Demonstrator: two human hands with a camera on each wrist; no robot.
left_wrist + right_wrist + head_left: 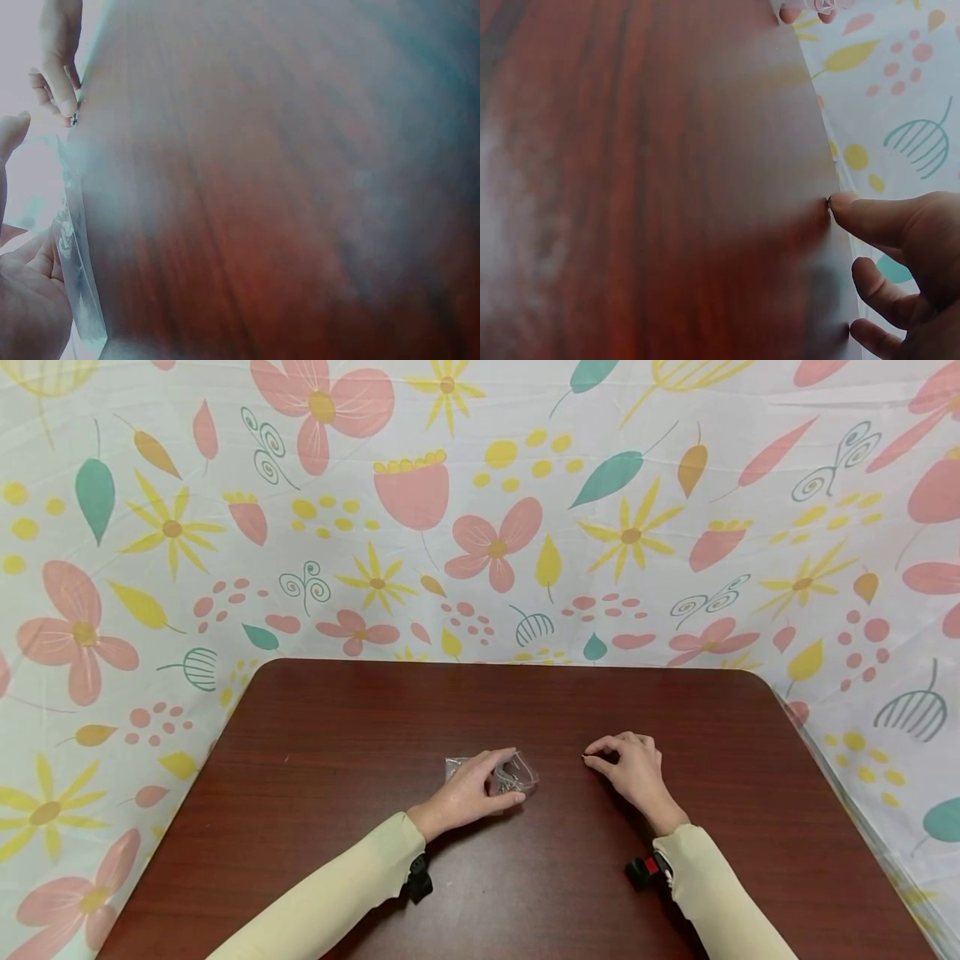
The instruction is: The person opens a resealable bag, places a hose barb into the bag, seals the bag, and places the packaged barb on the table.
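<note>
My left hand (468,789) curves around a small clear plastic container (528,770), thumb on the near side and fingers on the far side. Several small shiny metal pieces lie inside it. Clear crinkled plastic (453,767) pokes out from behind the left hand, and a clear plastic strip (81,262) shows beside the palm in the left wrist view. To the right, my right hand (636,772) pinches a tiny metal piece (73,119) between thumb and forefinger, low over the table. In the right wrist view only a dark tip of this piece (829,202) shows at the fingertips.
Both hands are over a dark reddish-brown wooden table (360,718) with rounded far corners. A tiny light speck (287,758) lies on its left part. Behind and beside the table hangs a white cloth (480,585) printed with flowers and leaves.
</note>
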